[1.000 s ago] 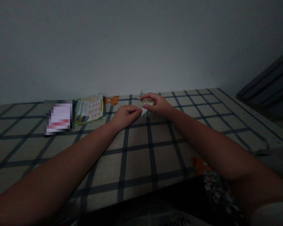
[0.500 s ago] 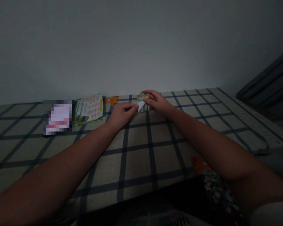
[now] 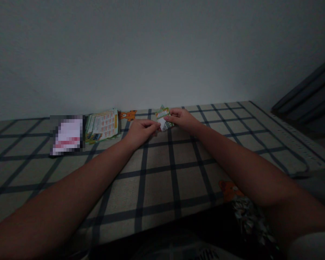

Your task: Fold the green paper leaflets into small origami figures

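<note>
Between my two hands is a small folded piece of printed paper (image 3: 162, 115), green, white and yellowish, with a plain white flap showing. My left hand (image 3: 143, 130) pinches its lower left corner between thumb and fingertips. My right hand (image 3: 182, 118) grips the right side, the thumb lying on the front and the other fingers partly hidden behind. The paper is just above or on the checked cloth; I cannot tell which.
A checked cloth (image 3: 158, 187) covers the surface up to the grey wall (image 3: 162, 54). Left of my hands lie a stack of printed leaflets (image 3: 104, 124) and a blurred-out pinkish object (image 3: 68, 135). Crumpled or folded paper pieces (image 3: 250, 216) sit by my right forearm.
The folded paper has turned slightly and shows more of its printed face. My right hand has shifted a little down and to the right; the left has barely moved.
</note>
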